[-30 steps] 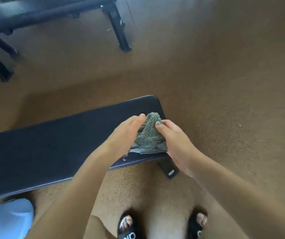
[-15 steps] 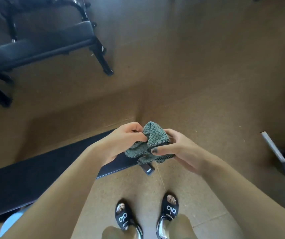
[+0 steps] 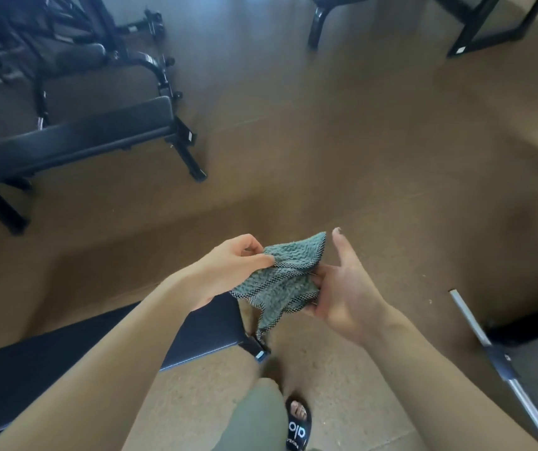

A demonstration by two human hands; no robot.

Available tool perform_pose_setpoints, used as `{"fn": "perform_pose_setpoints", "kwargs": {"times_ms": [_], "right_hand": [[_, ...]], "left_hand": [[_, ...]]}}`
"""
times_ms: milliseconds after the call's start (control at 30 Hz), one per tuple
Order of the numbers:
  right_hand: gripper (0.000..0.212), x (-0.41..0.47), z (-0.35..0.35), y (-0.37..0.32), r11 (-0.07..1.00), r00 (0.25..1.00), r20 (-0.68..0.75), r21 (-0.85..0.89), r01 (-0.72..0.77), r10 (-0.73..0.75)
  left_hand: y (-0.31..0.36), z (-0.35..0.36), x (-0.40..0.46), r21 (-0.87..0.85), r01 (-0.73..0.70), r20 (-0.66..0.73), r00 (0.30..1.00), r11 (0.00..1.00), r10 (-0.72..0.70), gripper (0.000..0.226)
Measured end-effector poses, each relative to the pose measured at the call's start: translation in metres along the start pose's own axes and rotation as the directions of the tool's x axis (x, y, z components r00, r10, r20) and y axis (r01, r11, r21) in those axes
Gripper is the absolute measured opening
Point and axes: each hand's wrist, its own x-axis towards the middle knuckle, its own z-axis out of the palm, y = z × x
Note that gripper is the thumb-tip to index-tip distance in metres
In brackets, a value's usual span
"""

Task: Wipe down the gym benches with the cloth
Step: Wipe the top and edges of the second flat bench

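I hold a grey-green waffle-weave cloth (image 3: 280,281) in the air above the floor, just past the right end of the near black bench (image 3: 209,330). My left hand (image 3: 228,265) pinches the cloth's upper left edge between thumb and fingers. Under the cloth's right side is my right hand (image 3: 342,294), palm turned inward, thumb raised straight and clear of the fabric. A corner of the cloth hangs down over the bench's end foot (image 3: 259,353). A second black bench (image 3: 82,138) stands across the floor at upper left.
Black exercise machines (image 3: 65,43) stand behind the second bench. More black frame legs (image 3: 466,30) sit at the top right. A metal bar (image 3: 476,333) on a dark stand lies at the right. Brown floor spreads between them. My sandalled foot (image 3: 298,424) is below.
The cloth has come up off the near bench's end and partly unfolded between my hands. My right thumb has let go and points up. The view has tilted up, showing more of the room.
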Motion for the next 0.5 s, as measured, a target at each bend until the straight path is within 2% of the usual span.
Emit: {"fn": "perform_pose_setpoints", "kwargs": {"times_ms": [67,133,167,267,400,500], "right_hand": [[0.072,0.006,0.008,-0.018,0.999,0.999,0.046,-0.035,-0.002,0.004],[0.037,0.025,0.015,-0.034,0.984,0.999,0.053,-0.177,0.011,-0.002],[0.027,0.037,0.018,-0.042,0.969,0.999,0.029,-0.247,0.024,-0.018],[0.026,0.074,0.022,-0.074,0.960,0.998,-0.035,-0.278,0.040,-0.052],[0.030,0.119,0.028,-0.127,0.967,0.998,-0.056,-0.255,0.023,-0.039],[0.037,0.152,0.038,-0.165,0.959,0.998,-0.053,-0.283,0.015,-0.031]], "left_hand": [[0.007,-0.008,0.013,-0.024,-0.005,-0.033,0.999,1.000,0.005,0.016],[0.014,-0.016,0.028,-0.055,-0.003,-0.045,0.999,0.998,0.000,0.021],[0.018,-0.020,0.037,-0.073,-0.004,-0.044,0.999,0.997,0.001,0.023],[0.034,-0.033,0.069,-0.157,0.016,-0.013,1.000,0.988,-0.018,0.025],[0.058,-0.052,0.124,-0.327,0.032,0.033,0.999,0.944,-0.022,0.013],[0.076,-0.070,0.156,-0.300,0.012,0.001,1.000,0.954,-0.012,0.014]]}}
